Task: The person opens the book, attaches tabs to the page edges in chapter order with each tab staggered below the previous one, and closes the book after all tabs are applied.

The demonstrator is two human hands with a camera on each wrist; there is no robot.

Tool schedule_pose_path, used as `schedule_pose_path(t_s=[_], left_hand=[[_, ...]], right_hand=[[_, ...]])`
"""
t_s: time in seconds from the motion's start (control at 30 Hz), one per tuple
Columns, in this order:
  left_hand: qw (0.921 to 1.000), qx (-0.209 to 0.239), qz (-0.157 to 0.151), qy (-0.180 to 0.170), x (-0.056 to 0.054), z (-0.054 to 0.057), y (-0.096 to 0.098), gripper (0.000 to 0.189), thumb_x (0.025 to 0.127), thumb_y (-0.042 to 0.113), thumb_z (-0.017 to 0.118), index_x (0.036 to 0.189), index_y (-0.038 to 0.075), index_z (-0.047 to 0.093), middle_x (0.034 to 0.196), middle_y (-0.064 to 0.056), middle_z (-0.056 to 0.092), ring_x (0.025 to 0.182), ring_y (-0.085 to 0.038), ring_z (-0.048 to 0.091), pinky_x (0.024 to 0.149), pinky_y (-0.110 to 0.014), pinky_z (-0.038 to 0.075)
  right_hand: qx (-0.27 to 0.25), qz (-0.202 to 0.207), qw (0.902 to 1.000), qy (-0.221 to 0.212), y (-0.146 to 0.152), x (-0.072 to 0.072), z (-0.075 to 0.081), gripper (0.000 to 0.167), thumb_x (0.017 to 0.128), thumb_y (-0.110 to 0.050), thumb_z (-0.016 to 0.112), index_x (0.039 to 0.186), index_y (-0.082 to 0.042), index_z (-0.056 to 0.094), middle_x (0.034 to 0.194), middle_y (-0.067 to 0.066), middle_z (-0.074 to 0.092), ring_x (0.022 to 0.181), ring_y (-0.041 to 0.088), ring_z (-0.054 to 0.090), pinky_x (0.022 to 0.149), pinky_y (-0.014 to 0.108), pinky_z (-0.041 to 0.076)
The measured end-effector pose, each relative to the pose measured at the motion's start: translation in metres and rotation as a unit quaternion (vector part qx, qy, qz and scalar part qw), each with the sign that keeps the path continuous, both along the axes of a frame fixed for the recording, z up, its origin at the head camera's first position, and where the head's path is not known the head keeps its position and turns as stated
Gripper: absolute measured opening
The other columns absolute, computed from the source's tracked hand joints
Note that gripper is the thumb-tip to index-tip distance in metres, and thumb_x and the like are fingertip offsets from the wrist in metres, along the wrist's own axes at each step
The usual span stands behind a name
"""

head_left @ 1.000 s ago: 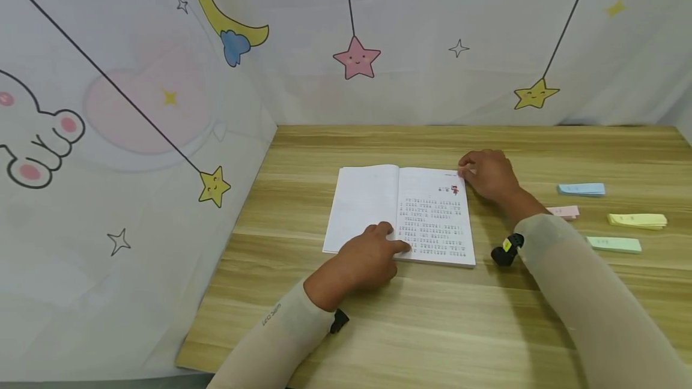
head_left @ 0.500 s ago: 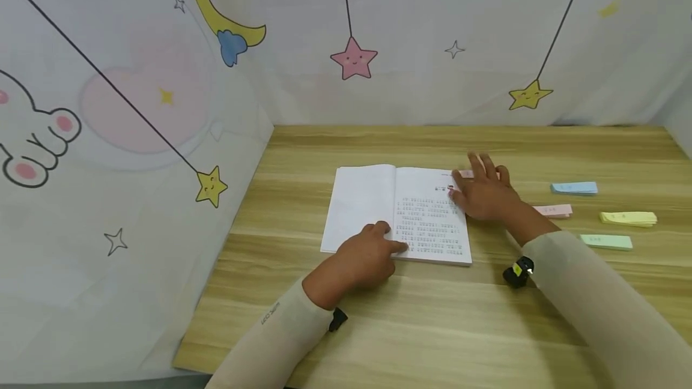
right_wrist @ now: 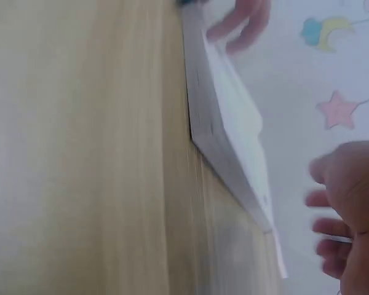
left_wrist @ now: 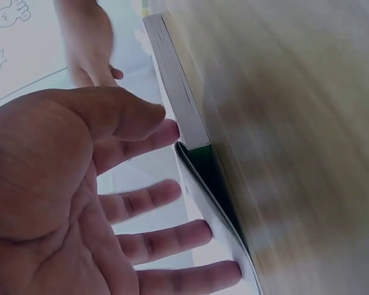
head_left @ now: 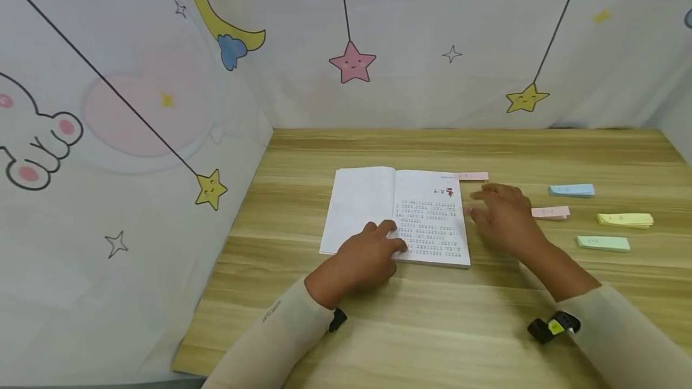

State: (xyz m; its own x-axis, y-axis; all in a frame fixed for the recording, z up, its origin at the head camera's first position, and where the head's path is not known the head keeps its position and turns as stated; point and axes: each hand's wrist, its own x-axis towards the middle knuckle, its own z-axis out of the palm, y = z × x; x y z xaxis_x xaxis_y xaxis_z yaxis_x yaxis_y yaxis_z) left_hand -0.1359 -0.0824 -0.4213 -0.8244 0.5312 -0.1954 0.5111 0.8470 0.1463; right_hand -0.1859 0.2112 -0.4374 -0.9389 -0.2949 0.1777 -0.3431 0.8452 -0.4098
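An open book lies flat, its left page blank and its right page printed, with a small red figure near the top. My left hand rests on the lower part around the fold; in the left wrist view its fingers reach out over the pages beside the book's thick edge. A pink sticky strip sticks out sideways from the top right corner of the right page, also visible as a pale strip in the right wrist view. Just right of the book hovers my right hand, fingers loosely bent, holding nothing.
Right of my right hand lie small pads of sticky strips: pink, blue, yellow and green. A cloth printed with stars hangs behind and left of the wooden table.
My right hand has let go of the pink strip at the page's top corner and drawn back toward me and to the right. The left hand stays on the book.
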Motion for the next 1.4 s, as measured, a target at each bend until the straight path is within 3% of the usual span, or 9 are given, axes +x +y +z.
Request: schedule_pose_path(t_s=[0.1,0.2,0.27,0.5,0.67,0.83,1.03,1.23,1.4], left_hand=[[0.9994,-0.014,-0.011,0.029,-0.002,-0.001,0.004,0.031,0.096,0.026,0.066,0.127,0.029,0.069,0.137,0.004,0.055,0.106,-0.022,0.051,0.07,-0.037,0.049],[0.9977,-0.032,-0.019,0.057,-0.003,0.001,0.008,0.029,0.095,0.034,0.07,0.124,0.026,0.069,0.126,0.006,0.06,0.099,-0.022,0.049,0.069,-0.038,0.045],[0.9966,-0.041,-0.023,0.068,-0.004,0.002,0.011,0.031,0.095,0.037,0.071,0.124,0.025,0.068,0.122,0.006,0.06,0.098,-0.022,0.049,0.073,-0.038,0.044],[0.996,-0.044,-0.029,0.072,-0.007,-0.002,0.016,0.034,0.095,0.038,0.071,0.125,0.021,0.069,0.12,0.004,0.061,0.104,-0.019,0.048,0.085,-0.038,0.044],[0.9957,-0.033,-0.031,0.08,-0.009,-0.006,0.017,0.034,0.093,0.043,0.074,0.119,0.02,0.07,0.114,0.003,0.061,0.101,-0.019,0.049,0.086,-0.037,0.044],[0.9944,-0.035,-0.035,0.093,-0.01,-0.007,0.017,0.036,0.091,0.047,0.076,0.113,0.019,0.069,0.108,0.002,0.06,0.097,-0.02,0.048,0.084,-0.037,0.043],[0.9943,-0.039,-0.031,0.094,-0.011,-0.007,0.018,0.031,0.094,0.045,0.073,0.112,0.02,0.071,0.108,0.002,0.061,0.097,-0.02,0.049,0.085,-0.037,0.044],[0.9964,-0.016,-0.021,0.081,-0.011,-0.007,0.014,0.029,0.096,0.043,0.072,0.116,0.023,0.073,0.115,0.003,0.063,0.106,-0.019,0.052,0.09,-0.038,0.046],[0.9929,0.034,0.002,0.114,-0.013,-0.007,0.011,0.051,0.098,0.029,0.066,0.144,0.01,0.054,0.117,-0.005,0.068,0.103,-0.023,0.062,0.083,-0.039,0.052]], right_hand=[[0.027,0.095,0.9949,0.022,-0.003,0.024,0.003,0.031,0.09,-0.018,0.079,0.114,-0.001,0.074,0.126,0.021,0.064,0.122,0.044,0.053,0.103,0.059,0.04],[0.066,0.177,0.9816,0.027,-0.009,0.042,0.002,0.036,0.085,-0.021,0.084,0.115,-0.003,0.076,0.123,0.013,0.068,0.118,0.036,0.06,0.1,0.053,0.046],[0.094,0.201,0.9747,0.028,-0.014,0.05,0.0,0.038,0.084,-0.022,0.084,0.116,-0.003,0.076,0.123,0.011,0.068,0.117,0.033,0.062,0.098,0.052,0.048],[0.118,0.203,0.971,0.048,-0.019,0.055,0.001,0.025,0.083,-0.011,0.08,0.106,-0.002,0.079,0.113,0.009,0.073,0.106,0.029,0.067,0.09,0.047,0.053],[0.109,0.211,0.9657,0.105,-0.022,0.052,0.001,0.007,0.083,-0.005,0.073,0.089,-0.01,0.074,0.093,0.0,0.072,0.089,0.02,0.067,0.074,0.038,0.054],[0.097,0.207,0.9595,0.164,-0.025,0.049,0.003,0.012,0.084,-0.005,0.079,0.089,-0.011,0.07,0.089,-0.001,0.068,0.087,0.02,0.066,0.073,0.036,0.054],[0.067,0.189,0.962,0.186,-0.024,0.049,0.003,0.02,0.081,-0.009,0.085,0.095,-0.009,0.072,0.097,0.001,0.069,0.096,0.023,0.065,0.079,0.038,0.055],[0.014,0.111,0.9747,0.194,-0.02,0.054,0.001,0.061,0.074,-0.013,0.092,0.125,-0.003,0.06,0.126,0.014,0.061,0.113,0.033,0.06,0.072,0.045,0.056],[0.002,0.111,0.9701,0.216,-0.012,0.055,-0.007,0.053,0.067,-0.014,0.095,0.103,-0.006,0.055,0.111,0.012,0.059,0.098,0.029,0.062,0.058,0.039,0.052]])
